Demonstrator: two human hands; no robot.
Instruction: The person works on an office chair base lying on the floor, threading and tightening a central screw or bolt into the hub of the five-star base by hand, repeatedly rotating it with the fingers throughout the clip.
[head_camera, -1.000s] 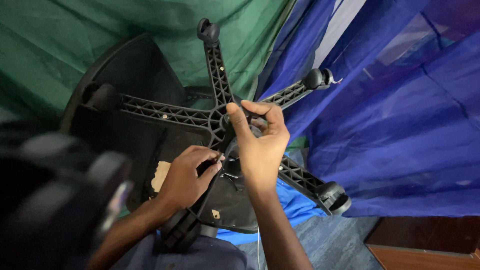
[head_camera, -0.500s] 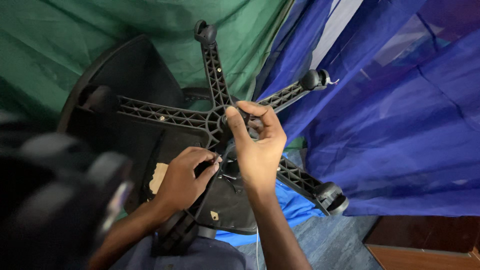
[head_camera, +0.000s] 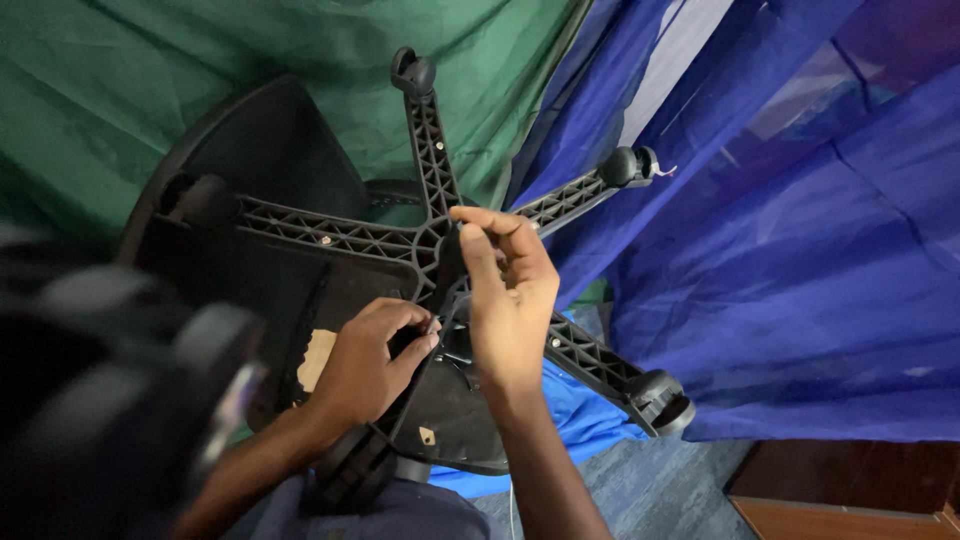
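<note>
Right hand has slid up onto the chair base hub, fingers pinched there, apparently on a small part. Left hand stays clamped on the mechanism below, centre frame.

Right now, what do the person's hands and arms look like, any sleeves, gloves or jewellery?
Both hands are bare: the left hand and the right hand wear no gloves, and no rings or watch show. Both forearms are uncovered as far as the frame shows, with no sleeve in view.
</note>
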